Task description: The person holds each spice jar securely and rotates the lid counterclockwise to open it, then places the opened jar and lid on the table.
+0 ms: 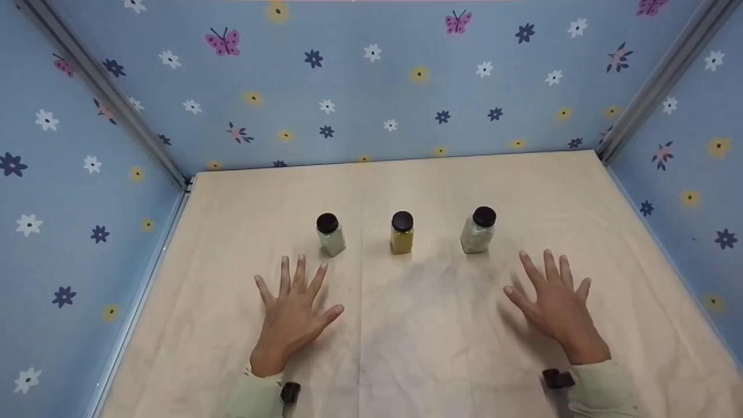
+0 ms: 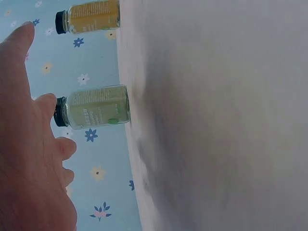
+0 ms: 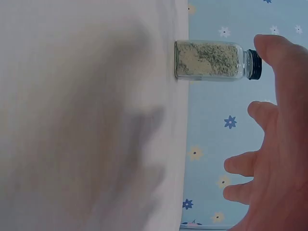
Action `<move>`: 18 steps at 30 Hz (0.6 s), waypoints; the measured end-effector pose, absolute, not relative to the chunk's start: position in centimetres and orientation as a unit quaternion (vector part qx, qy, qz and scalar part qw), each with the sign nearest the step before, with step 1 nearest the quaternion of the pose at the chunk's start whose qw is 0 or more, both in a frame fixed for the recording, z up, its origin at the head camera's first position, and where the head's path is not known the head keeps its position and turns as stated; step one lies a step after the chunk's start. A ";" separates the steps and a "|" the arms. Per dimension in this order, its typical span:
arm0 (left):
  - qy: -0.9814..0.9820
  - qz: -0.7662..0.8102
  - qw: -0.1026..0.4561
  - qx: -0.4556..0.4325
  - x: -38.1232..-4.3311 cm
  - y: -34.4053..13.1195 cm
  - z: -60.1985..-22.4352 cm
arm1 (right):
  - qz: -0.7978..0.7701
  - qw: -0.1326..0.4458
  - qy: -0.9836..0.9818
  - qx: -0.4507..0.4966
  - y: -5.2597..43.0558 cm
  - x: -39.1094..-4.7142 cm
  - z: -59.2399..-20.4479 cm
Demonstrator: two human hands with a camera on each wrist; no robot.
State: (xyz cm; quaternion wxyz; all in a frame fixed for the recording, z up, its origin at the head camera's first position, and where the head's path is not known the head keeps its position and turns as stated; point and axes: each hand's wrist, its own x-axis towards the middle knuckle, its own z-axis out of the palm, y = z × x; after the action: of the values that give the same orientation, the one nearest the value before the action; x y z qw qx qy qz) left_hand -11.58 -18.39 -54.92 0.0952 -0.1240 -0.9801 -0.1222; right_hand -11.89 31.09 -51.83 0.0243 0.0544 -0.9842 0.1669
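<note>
Three small glass spice jars with black lids stand upright in a row across the table. The left jar [image 1: 332, 240] holds a pale green powder, and printed lettering shows on it in the left wrist view. In the middle is a jar of yellow powder [image 1: 401, 239]. A jar of pale, green-flecked flakes [image 3: 207, 59] stands on the right. My left hand [image 1: 295, 319], palm down with fingers spread, is just in front of the left jar. The right hand [image 1: 557, 307] is spread likewise, in front and to the right of the right jar. Neither hand holds anything.
A cream cloth [image 1: 418, 348] with creases covers the table. Blue panels with flowers and butterflies [image 1: 371, 87] rise at the back and both sides, joined by grey metal posts [image 1: 656, 87] at the corners. Small black devices [image 1: 290, 392] sit at both wrists.
</note>
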 end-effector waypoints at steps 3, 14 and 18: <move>-0.980 -0.115 0.096 -0.128 -11.5 -18.2 -55.0 | 0.169 0.028 -0.983 0.060 30.8 -11.7 -52.1; -0.974 -0.128 0.115 -0.148 -11.5 -17.2 -55.1 | 0.183 0.015 -0.981 0.065 29.6 -11.7 -52.8; -0.972 -0.128 0.126 -0.153 -11.5 -17.1 -55.2 | 0.188 0.009 -0.980 0.071 28.8 -11.7 -53.1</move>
State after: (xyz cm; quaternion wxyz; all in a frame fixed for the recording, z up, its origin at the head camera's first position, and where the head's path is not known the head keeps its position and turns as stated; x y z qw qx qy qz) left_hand -11.53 -17.07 -55.16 0.1261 -0.1527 -0.9718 -0.1279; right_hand -11.69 28.82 -53.09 0.0088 0.0709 -0.9796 0.1879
